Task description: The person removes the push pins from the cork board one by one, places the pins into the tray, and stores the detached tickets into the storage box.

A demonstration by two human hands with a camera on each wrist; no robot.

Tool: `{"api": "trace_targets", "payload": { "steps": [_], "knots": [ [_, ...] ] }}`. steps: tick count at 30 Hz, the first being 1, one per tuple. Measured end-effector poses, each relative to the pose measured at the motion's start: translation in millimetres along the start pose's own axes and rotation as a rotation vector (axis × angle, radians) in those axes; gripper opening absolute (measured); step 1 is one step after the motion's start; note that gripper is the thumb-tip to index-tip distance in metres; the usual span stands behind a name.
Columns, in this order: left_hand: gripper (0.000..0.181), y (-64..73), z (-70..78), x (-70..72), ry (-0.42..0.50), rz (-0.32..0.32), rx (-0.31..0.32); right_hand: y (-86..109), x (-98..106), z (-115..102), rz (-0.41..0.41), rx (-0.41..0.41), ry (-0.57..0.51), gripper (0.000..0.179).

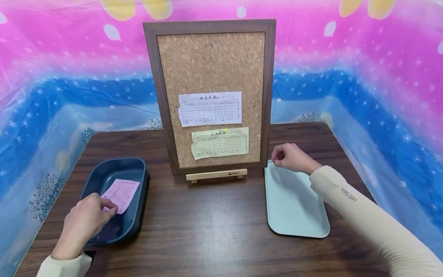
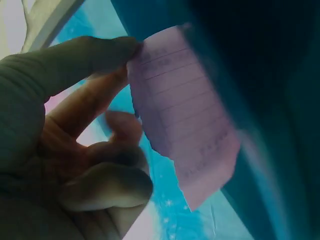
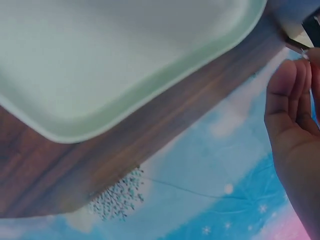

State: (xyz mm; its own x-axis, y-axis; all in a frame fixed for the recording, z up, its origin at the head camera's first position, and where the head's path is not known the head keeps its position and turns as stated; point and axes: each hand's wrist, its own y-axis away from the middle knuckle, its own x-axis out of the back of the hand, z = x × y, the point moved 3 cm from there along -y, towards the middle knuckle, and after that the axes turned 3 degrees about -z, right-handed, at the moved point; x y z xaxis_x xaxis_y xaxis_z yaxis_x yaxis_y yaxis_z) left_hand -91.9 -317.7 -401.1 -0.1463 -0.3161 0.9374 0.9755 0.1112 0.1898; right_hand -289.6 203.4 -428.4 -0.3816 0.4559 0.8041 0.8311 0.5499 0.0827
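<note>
My left hand pinches a pink receipt slip between thumb and fingertips, over the dark blue basin. The left wrist view has the printed slip hanging by one corner, its edge ragged. Above the far left corner of the pale green tray, my right hand has thumb and fingertips together. In the right wrist view they pinch a tiny whitish push pin, mostly hidden. A white receipt and a pale green receipt hang on the cork board.
The brown-framed board stands on a small wooden easel at the table's back. A pink pin and a yellow pin hold the receipts' tops. The dark wood table is ringed by a pink and blue cloth.
</note>
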Motion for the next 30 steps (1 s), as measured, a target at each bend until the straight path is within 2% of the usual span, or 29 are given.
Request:
{"api": "trace_targets", "payload": {
  "steps": [3,7,9,23,30],
  "knots": [
    [0.01,-2.5,3.6,-6.1,-0.005,-0.067,-0.019,1.7,-8,3,-0.036,0.0,0.003,0.007],
    [0.01,-5.7,4.1,-11.8,0.01,-0.184,0.0,3.8,-18,8,-0.074,0.007,0.015,0.011],
    [0.01,-6.4,3.3,-13.9,0.019,-0.216,0.007,4.9,-22,10,-0.079,0.008,0.017,0.012],
    [0.009,-8.3,3.7,-29.5,-0.012,-0.296,-0.004,9.3,-38,17,-0.122,-0.015,0.013,0.014],
    [0.005,-6.8,7.5,-36.2,-0.02,-0.308,-0.01,11.9,-41,21,-0.131,-0.011,0.019,0.013]
  ]
}}
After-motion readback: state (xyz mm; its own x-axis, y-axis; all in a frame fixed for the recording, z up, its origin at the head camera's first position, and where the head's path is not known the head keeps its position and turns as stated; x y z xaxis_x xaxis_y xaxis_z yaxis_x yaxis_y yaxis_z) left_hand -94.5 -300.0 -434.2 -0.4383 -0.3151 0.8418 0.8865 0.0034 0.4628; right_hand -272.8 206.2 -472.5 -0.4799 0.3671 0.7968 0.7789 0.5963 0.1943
